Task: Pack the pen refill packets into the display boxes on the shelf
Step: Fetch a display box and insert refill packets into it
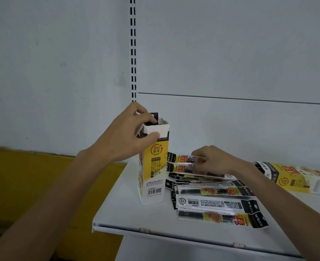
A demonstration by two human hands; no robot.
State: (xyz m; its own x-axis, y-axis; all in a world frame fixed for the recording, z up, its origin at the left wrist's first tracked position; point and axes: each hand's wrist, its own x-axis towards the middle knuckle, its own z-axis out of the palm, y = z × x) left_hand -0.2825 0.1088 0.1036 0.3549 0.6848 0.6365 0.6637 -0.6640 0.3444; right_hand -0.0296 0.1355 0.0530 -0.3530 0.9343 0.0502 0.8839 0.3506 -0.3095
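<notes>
A tall yellow-and-white display box [154,172] stands upright on the white shelf [129,213], its top flaps open and dark packet ends showing inside. My left hand [131,136] grips its top edge, thumb on the front flap and fingers curled over the opening. To the right, several pen refill packets [217,202] lie spread flat on the shelf. My right hand [212,161] pinches the topmost packet [181,159] at the far end of that pile.
A second yellow display box [295,178] lies flat on its side at the right of the shelf. The white back panel with a slotted upright [133,53] rises behind. A yellow surface [23,176] lies lower left, beyond the shelf's left edge.
</notes>
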